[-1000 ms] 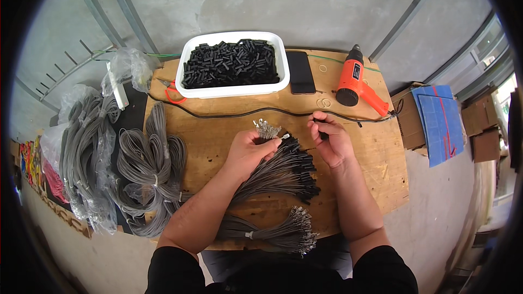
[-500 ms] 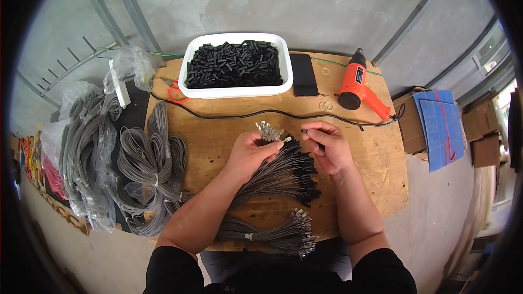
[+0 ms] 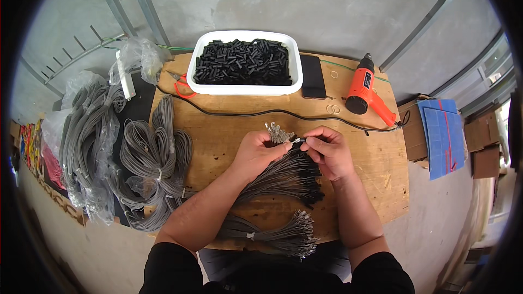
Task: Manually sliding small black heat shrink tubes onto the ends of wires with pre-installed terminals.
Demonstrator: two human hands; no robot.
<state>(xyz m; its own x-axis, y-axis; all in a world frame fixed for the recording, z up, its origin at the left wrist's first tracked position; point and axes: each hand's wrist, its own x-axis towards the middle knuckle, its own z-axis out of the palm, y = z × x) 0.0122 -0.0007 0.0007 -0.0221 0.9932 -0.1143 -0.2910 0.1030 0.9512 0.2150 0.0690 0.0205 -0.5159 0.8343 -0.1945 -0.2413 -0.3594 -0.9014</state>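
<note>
1. Many wires [image 3: 272, 181] on the table [image 3: 376, 171] already wear black sleeves [image 3: 310, 178]; the lower bundle [image 3: 293, 235] and held bunch [image 3: 279, 133] show bare tips, apparently left to do.
2. The left hand [image 3: 254, 155] is closed around the bunch; the right hand [image 3: 331, 155] pinches what looks like a small black tube [image 3: 302, 143].
3. Fingertips almost meet, palms inward.

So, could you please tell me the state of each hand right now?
Left hand: closed, holding a bunch of metal-tipped grey cables.
Right hand: closed, pinching a small black tube between thumb and finger.
</note>
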